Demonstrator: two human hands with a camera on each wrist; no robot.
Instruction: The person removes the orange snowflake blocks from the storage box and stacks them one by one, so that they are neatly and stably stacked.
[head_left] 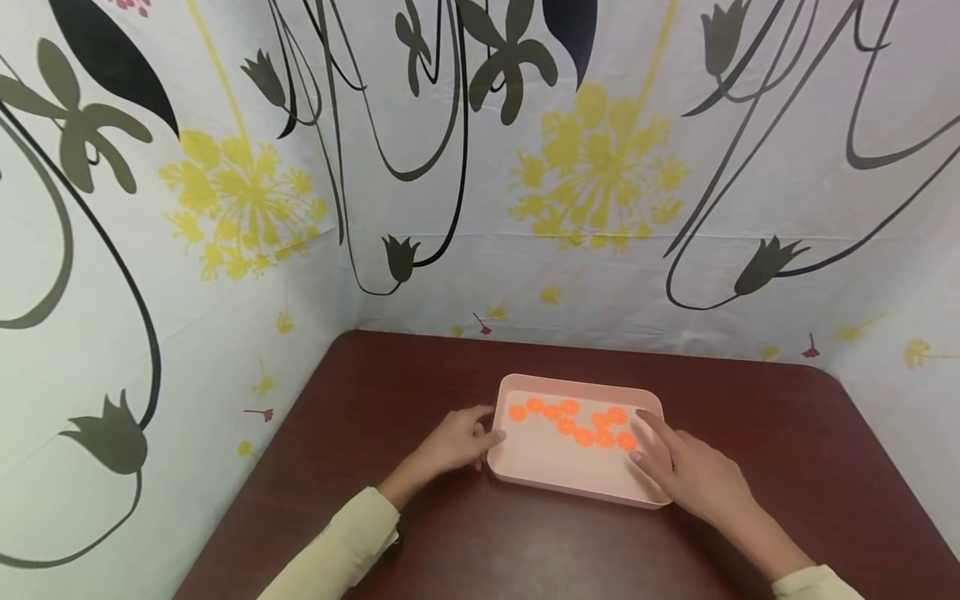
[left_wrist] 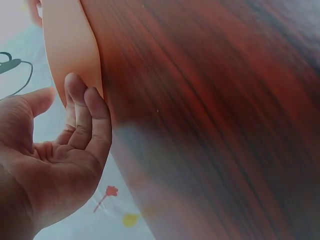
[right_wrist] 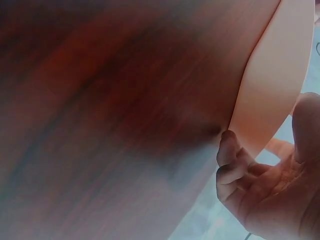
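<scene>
A smooth pink tray (head_left: pixel 547 462), rectangular with rounded corners and low walls, rests on the grained, red-brown bench (head_left: pixel 420 383), near the middle of its far edge. Rounded orange pieces (head_left: pixel 566 426) lie inside in an uneven band. The left hand (head_left: pixel 453 439), grip slack, touches the left end; the right hand (head_left: pixel 705 479), grip loosely spread, reaches over the right.

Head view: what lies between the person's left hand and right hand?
A shallow, pale pink rectangular tray, with small round orange pieces on its floor, lies between the left hand and the right hand; the head view shows this.
</scene>
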